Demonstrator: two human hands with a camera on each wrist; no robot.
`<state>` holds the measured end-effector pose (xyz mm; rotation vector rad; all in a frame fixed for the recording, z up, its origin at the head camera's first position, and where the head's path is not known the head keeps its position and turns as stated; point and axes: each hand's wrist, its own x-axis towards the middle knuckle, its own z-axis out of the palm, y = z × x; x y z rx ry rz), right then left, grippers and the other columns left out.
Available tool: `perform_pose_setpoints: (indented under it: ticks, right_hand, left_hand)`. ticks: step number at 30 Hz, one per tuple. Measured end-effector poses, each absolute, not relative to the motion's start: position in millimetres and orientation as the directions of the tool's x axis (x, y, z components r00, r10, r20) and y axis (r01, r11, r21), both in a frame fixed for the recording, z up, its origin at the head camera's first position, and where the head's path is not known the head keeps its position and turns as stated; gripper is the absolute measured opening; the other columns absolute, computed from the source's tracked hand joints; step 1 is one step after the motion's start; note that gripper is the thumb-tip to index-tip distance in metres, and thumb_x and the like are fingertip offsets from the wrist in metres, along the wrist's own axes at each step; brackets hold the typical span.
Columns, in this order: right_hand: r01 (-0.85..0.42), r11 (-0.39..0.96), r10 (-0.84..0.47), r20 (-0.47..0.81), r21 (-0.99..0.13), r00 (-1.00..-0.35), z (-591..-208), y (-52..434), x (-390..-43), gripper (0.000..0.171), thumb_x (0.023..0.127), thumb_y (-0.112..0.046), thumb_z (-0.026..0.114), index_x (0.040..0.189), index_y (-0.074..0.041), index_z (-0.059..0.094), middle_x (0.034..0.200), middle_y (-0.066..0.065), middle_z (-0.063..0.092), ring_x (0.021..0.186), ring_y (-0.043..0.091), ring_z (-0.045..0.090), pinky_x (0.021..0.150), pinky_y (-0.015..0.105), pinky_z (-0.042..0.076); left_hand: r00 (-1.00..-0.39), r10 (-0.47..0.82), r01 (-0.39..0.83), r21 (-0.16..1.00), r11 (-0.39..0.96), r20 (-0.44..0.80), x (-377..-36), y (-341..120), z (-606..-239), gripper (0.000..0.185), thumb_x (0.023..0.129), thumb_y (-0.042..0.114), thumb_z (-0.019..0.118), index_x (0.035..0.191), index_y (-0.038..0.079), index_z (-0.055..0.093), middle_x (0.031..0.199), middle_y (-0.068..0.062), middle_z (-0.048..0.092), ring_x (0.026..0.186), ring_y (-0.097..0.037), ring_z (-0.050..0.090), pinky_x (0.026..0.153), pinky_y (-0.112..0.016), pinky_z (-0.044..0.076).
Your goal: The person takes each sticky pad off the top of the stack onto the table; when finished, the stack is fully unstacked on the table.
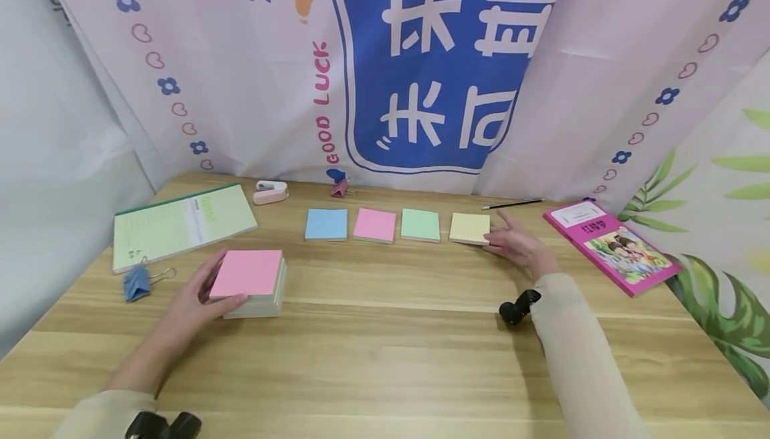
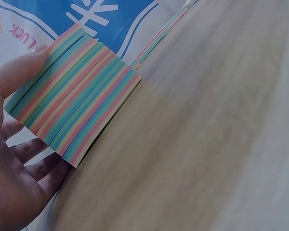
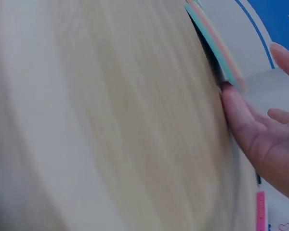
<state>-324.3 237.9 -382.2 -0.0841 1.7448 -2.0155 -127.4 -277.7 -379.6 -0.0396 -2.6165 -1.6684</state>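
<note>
Nearest me, my left hand (image 1: 195, 302) grasps the thick stack (image 1: 251, 283) of coloured notes, pink on top, thumb at its near edge and fingers curled round its left side; it sits on the bench (image 1: 385, 359) left of centre. The left wrist view shows its striped edge (image 2: 72, 110) against my palm. A blue clip (image 1: 137, 283) lies just left of that hand. Farther out, my right hand (image 1: 519, 245) lies released, straight fingers touching the right edge of the yellow pad (image 1: 470, 228). Beside it in a row sit green (image 1: 421, 224), pink (image 1: 375, 225) and blue (image 1: 327, 224) pads. Beyond lie a notebook (image 1: 180, 224), stapler (image 1: 270, 192), pencil (image 1: 511, 204) and pink book (image 1: 612, 244)
</note>
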Motion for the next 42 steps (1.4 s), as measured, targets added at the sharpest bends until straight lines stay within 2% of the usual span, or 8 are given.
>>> perform_pose_setpoints:
  ticks: [6, 10, 18, 23, 28, 31, 36, 42]
  right_hand:
    - [0.228, 0.089, -0.37, -0.245, -0.97, -0.896, -368, 244, -314, 0.076, 0.088, 0.001, 0.044, 0.136, -0.01, -0.014, 0.136, 0.029, 0.012, 0.115, 0.033, 0.034, 0.096, 0.043, 0.025]
    - [0.15, 0.08, -0.446, -0.17, -0.985, -0.878, -355, 227, -304, 0.073, 0.087, 0.003, 0.045, 0.138, -0.009, -0.007, 0.135, 0.028, 0.015, 0.117, 0.039, 0.028, 0.097, 0.047, 0.021]
    - [0.064, -0.064, -0.663, -0.006, -0.996, -0.748, -341, 127, -278, 0.071, 0.082, 0.005, 0.05, 0.138, -0.007, 0.009, 0.132, 0.03, 0.022, 0.114, 0.043, 0.031, 0.095, 0.048, 0.022]
    - [0.088, -0.08, -0.763, 0.004, -0.993, -0.646, -348, 56, -258, 0.071, 0.08, 0.004, 0.052, 0.138, -0.01, 0.014, 0.131, 0.028, 0.027, 0.114, 0.044, 0.031, 0.093, 0.043, 0.03]
    - [0.18, -0.097, -0.805, -0.029, -0.979, -0.593, -357, 0, -238, 0.069, 0.079, 0.006, 0.052, 0.137, -0.013, 0.019, 0.132, 0.025, 0.027, 0.114, 0.041, 0.033, 0.09, 0.043, 0.034]
    - [0.158, -0.057, -0.8, -0.049, -0.986, -0.598, -362, -25, -229, 0.073, 0.078, 0.005, 0.056, 0.137, -0.015, 0.019, 0.132, 0.021, 0.029, 0.114, 0.036, 0.036, 0.089, 0.039, 0.036]
    - [0.003, 0.118, -0.759, -0.093, -0.993, -0.645, -369, -55, -215, 0.083, 0.073, -0.003, 0.066, 0.138, -0.017, 0.017, 0.131, 0.01, 0.034, 0.115, 0.022, 0.037, 0.088, 0.026, 0.035]
    - [-0.043, 0.159, -0.71, -0.084, -0.986, -0.699, -375, -79, -203, 0.091, 0.068, -0.005, 0.072, 0.139, -0.015, 0.015, 0.123, -0.003, 0.039, 0.11, 0.013, 0.036, 0.094, 0.027, 0.027]
  left_hand:
    - [-1.0, -0.009, 0.004, 0.898, 0.441, 0.009, -125, -282, -377, 0.084, 0.081, 0.028, 0.061, 0.14, 0.014, 0.003, 0.14, -0.021, 0.008, 0.124, -0.039, 0.01, 0.095, -0.055, 0.012]
    - [-1.0, -0.012, -0.009, 0.897, 0.441, -0.004, -123, -284, -377, 0.084, 0.081, 0.029, 0.061, 0.14, 0.014, 0.002, 0.14, -0.021, 0.008, 0.124, -0.039, 0.009, 0.095, -0.055, 0.012]
    - [-1.0, -0.008, -0.003, 0.901, 0.435, 0.001, -124, -282, -378, 0.084, 0.08, 0.029, 0.061, 0.14, 0.013, 0.003, 0.14, -0.021, 0.009, 0.124, -0.037, 0.01, 0.096, -0.053, 0.013]
    - [-1.0, -0.012, -0.02, 0.891, 0.454, -0.016, -126, -280, -377, 0.086, 0.08, 0.032, 0.061, 0.14, 0.015, 0.002, 0.14, -0.02, 0.008, 0.124, -0.037, 0.01, 0.096, -0.054, 0.013]
    - [-1.0, -0.009, -0.019, 0.894, 0.448, -0.017, -128, -278, -378, 0.086, 0.08, 0.032, 0.061, 0.14, 0.015, 0.003, 0.14, -0.02, 0.008, 0.124, -0.037, 0.01, 0.096, -0.054, 0.013]
    - [-1.0, -0.011, -0.015, 0.896, 0.443, -0.012, -129, -276, -378, 0.085, 0.079, 0.032, 0.062, 0.14, 0.015, 0.004, 0.14, -0.02, 0.009, 0.124, -0.037, 0.011, 0.096, -0.054, 0.014]
    - [-1.0, -0.013, 0.001, 0.903, 0.43, 0.008, -128, -276, -379, 0.085, 0.079, 0.029, 0.062, 0.14, 0.013, 0.005, 0.139, -0.021, 0.012, 0.123, -0.039, 0.013, 0.095, -0.055, 0.015]
    - [-1.0, -0.006, 0.009, 0.901, 0.434, 0.012, -127, -276, -379, 0.084, 0.08, 0.03, 0.061, 0.14, 0.013, 0.004, 0.139, -0.02, 0.013, 0.123, -0.038, 0.015, 0.094, -0.055, 0.016]
